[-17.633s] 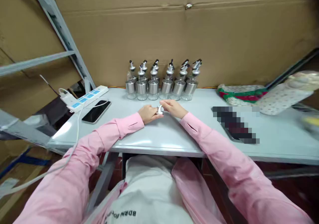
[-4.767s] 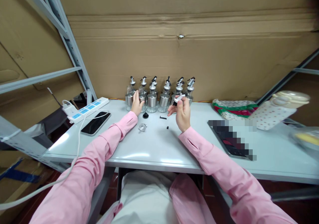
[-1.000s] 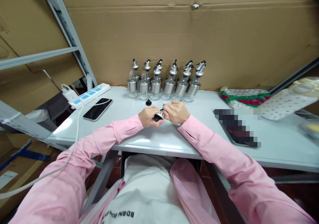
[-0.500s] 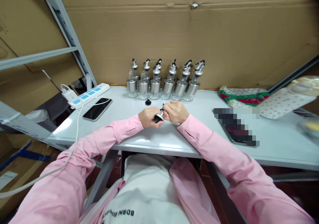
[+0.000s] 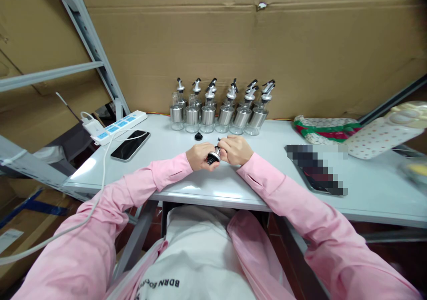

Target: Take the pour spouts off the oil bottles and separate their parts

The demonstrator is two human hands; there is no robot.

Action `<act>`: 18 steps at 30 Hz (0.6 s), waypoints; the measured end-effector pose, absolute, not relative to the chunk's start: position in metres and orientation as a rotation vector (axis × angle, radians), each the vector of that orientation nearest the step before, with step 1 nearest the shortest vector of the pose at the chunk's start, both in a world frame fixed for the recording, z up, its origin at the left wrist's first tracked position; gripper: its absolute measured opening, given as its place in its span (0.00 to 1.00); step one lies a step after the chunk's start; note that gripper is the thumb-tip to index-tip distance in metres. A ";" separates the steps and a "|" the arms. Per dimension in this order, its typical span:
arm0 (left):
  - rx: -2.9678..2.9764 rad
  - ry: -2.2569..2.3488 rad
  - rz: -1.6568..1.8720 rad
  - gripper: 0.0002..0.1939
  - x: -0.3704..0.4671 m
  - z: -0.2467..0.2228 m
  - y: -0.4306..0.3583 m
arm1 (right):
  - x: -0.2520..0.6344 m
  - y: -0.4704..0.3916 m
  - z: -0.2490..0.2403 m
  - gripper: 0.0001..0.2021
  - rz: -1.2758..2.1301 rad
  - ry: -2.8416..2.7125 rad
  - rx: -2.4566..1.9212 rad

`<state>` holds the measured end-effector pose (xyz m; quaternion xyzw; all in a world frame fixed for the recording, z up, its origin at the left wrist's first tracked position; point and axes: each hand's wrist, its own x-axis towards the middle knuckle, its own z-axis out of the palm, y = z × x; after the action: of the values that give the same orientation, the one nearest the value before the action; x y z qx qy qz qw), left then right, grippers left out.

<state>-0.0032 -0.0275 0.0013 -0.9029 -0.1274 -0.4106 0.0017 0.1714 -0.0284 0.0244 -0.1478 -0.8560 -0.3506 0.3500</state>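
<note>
My left hand [image 5: 200, 154] is closed around a silver and black pour spout [image 5: 213, 156], its ribbed black stopper facing toward me. The fingers of my right hand [image 5: 236, 149] pinch the spout's far end, where a small black part shows; my fingertips hide most of it. Just beyond my hands a loose black ribbed stopper [image 5: 199, 136] lies on the table. Behind it stand rows of glass bottles with steel sleeves [image 5: 208, 116]. Most carry silver spouts with black levers, while the two front-left bottles [image 5: 191, 114] have bare glass necks.
On the left of the table [image 5: 173, 182] are a phone [image 5: 130, 146] and a white power strip [image 5: 119, 128] with a cable running past my left arm. To the right lie a blurred-out dark device [image 5: 315, 171], a patterned bag [image 5: 325, 130] and a dotted white item [image 5: 380, 133]. Cardboard stands behind.
The spout in my left hand has turned slightly, with its stopper end shifting a little. Both hands stay in nearly the same place, and the bottles have not moved.
</note>
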 end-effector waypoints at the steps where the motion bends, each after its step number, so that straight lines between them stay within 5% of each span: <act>1: -2.850 -0.422 -1.279 0.20 -0.003 0.001 -0.028 | 0.172 -0.028 0.024 0.17 -0.898 -2.230 -0.388; 18: -2.796 -0.539 -1.251 0.20 -0.006 0.015 -0.039 | 0.175 -0.028 0.024 0.20 -0.659 -2.166 -0.552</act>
<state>-0.0063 -0.0389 0.0150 -0.8989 -0.1732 -0.4021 0.0156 0.1747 -0.0280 0.0235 -0.2176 -0.8540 -0.2600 0.3946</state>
